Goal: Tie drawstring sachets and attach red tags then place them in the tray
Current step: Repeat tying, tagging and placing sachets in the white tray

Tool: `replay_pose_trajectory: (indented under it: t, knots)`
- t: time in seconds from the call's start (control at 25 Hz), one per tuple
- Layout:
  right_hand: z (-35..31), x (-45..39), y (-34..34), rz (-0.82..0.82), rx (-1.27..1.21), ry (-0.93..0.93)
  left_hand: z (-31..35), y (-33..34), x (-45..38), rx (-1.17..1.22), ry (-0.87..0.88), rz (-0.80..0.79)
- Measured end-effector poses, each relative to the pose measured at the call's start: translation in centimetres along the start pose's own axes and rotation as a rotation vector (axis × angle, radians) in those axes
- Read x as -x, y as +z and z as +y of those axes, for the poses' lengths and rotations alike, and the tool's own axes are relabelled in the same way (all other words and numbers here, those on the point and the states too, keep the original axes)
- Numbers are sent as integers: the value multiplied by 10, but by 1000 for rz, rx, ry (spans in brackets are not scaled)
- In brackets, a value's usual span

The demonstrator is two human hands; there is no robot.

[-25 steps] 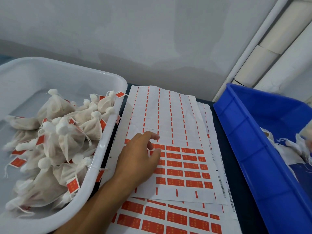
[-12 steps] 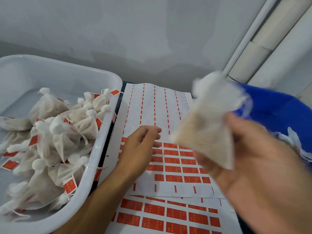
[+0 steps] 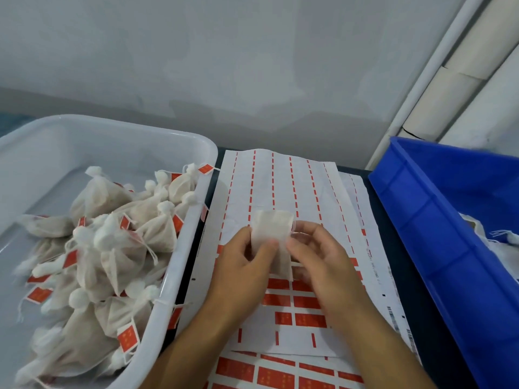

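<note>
Dark tabletop point(image 3: 438, 360) below pale wall point(image 3: 252, 66)

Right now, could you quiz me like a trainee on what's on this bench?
1. True or false: both hands hold one untied sachet above the red tag sheet.
2. Which container holds the finished, tagged sachets? A) white tray B) blue bin
3. Fill in: the blue bin stands to the person's ____.

Key: 1 true; 2 A; 3 right. The left hand and right hand each pinch the sachet.
</note>
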State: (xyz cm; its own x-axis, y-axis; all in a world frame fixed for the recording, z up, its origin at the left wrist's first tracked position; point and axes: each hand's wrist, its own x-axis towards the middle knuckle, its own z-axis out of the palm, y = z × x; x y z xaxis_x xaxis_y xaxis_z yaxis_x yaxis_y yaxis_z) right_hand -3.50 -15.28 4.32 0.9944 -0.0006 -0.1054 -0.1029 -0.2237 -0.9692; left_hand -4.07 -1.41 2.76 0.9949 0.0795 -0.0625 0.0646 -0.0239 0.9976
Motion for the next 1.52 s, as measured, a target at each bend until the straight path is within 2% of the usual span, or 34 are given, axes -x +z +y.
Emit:
replay_pose_trajectory:
  t: [0.28,0.44,0.6,0.72,0.84,1.0,1.12,1.36,1.52]
  knots:
    - [12,12,-14,185,166,-220,-11,4,0,-231,125,10]
    - [11,13,-18,184,121,-255,-13,8,2,-341,133,-44]
    - [8,15,-21,88,-104,-110,-9,6,7,-323,128,-94]
    - [0,14,-26,5,-428,-18,-8,6,9,-303,102,-143]
    - [-4,13,-32,-29,-585,-7,-8,7,12,-429,180,-184]
    - [-5,13,-41,82,-626,-25,-15,8,9,-763,295,-132]
    - [-8,11,-48,163,-690,-42,-17,9,7,-832,342,-155]
    - [-10,14,-46,115,-583,-97,-14,10,10,-815,358,-165]
    - [-11,14,-45,201,-495,-112,-14,9,9,-935,382,-146]
